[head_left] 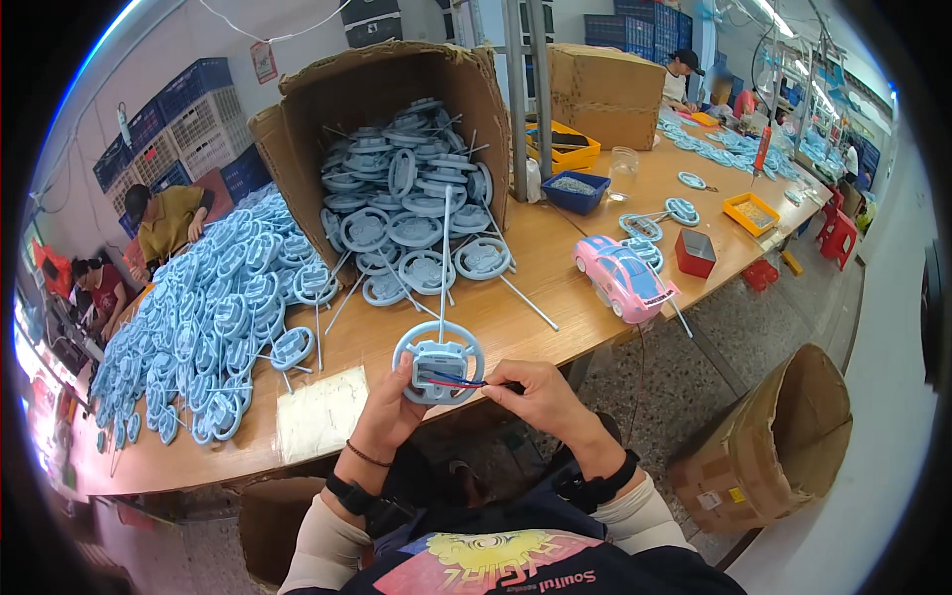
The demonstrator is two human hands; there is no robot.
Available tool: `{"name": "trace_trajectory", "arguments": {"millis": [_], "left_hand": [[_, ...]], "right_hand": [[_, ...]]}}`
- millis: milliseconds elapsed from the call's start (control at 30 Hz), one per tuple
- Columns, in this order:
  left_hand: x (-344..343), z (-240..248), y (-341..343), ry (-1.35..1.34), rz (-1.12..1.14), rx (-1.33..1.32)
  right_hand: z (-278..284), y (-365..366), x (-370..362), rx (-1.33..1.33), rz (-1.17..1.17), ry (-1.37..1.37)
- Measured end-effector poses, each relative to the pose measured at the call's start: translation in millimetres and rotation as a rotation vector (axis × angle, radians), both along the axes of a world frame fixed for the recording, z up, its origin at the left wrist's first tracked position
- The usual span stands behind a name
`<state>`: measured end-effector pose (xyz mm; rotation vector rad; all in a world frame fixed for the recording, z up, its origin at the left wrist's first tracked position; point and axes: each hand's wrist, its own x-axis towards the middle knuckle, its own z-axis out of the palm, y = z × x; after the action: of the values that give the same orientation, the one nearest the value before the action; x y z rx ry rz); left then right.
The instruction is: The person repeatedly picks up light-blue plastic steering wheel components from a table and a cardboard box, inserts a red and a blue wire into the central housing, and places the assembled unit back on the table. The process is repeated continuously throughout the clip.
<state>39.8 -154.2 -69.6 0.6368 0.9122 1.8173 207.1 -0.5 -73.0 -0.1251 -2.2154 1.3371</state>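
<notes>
A light-blue plastic toy steering wheel (pixel 439 349) is upright over the table's front edge, its long thin rod pointing away from me. My left hand (pixel 385 415) grips its lower left rim. Red and dark wires (pixel 454 381) run across the wheel's open middle to the right. My right hand (pixel 543 397) pinches these wires just beyond the rim; its fingers hide their ends. Behind the wheel, a cardboard box (pixel 290 124) lies on its side, with many similar wheels (pixel 416 228) spilling from it. A large heap of the same wheels (pixel 228 307) covers the table's left part.
A pink toy car (pixel 617 276), a red open tin (pixel 695 254), a blue tray (pixel 575 194) and a yellow tray (pixel 751 212) stand to the right. A red screwdriver (pixel 762 151) hangs above the table. A tall cardboard box (pixel 759 451) stands on the floor. Other people work farther back.
</notes>
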Motion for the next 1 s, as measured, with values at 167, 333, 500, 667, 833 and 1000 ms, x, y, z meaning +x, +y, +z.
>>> {"name": "trace_trajectory", "arguments": {"millis": [167, 333, 500, 667, 833, 1000], "left_hand": [[-29, -26, -27, 0.271, 0.2, -0.275], [-130, 28, -83, 0.208, 0.899, 0.14], [-303, 107, -67, 0.085, 0.547, -0.225], [-202, 72, 66, 1.469, 0.481, -0.5], [-151, -24, 147, 2.364, 0.506, -0.322], [-146, -11, 150, 2.302, 0.386, -0.476]], "right_hand": [[-15, -10, -13, -0.054, 0.041, -0.099], [-34, 6, -18, -0.118, -0.021, -0.05], [-34, 20, -37, -0.258, -0.058, -0.086], [-56, 31, -48, -0.416, -0.068, -0.055], [-46, 33, -46, -0.537, -0.033, -0.087], [-56, 33, -48, -0.578, -0.035, -0.03]]}}
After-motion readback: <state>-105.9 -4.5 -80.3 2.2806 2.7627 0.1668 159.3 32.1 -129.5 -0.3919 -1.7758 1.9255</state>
